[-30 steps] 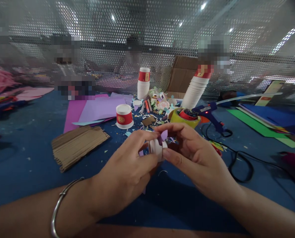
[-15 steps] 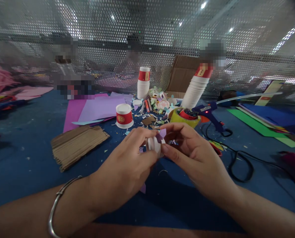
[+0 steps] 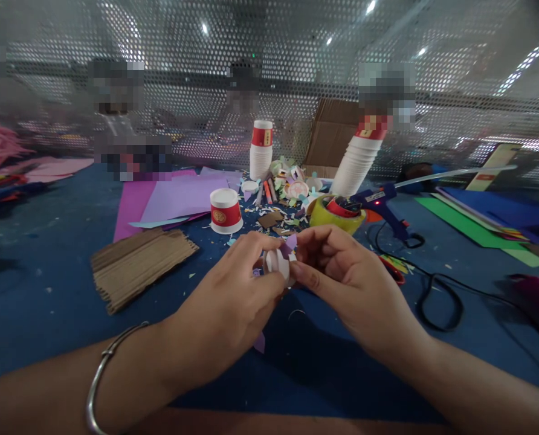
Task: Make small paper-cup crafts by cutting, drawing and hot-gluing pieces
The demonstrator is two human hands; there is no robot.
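A small, rounded white paper piece [image 3: 277,264], perhaps cut from a cup, is between my hands above the table. My left hand [image 3: 228,302] is closed round its left side, thumb below and fingers above. The right thumb and index finger pinch its right edge, the other fingers of my right hand [image 3: 353,278] curled. A purple paper piece [image 3: 289,244] sticks up from its top at my fingertips; whether it is glued on, I cannot tell. More purple paper [image 3: 260,343] shows below my left hand. Fingers hide much of the white piece.
Beyond my hands stand a paper cup [image 3: 226,212], cup stacks [image 3: 261,160] and a yellow tape roll [image 3: 335,220] under a glue gun [image 3: 382,208]. Corrugated cardboard [image 3: 142,266] lies left, coloured sheets [image 3: 478,220] right. A black cord [image 3: 455,290] loops at right; paper scraps litter the middle.
Both hands have shifted slightly left with the white piece. The purple paper at its top has tilted and now shows narrower. The grip of both hands persists.
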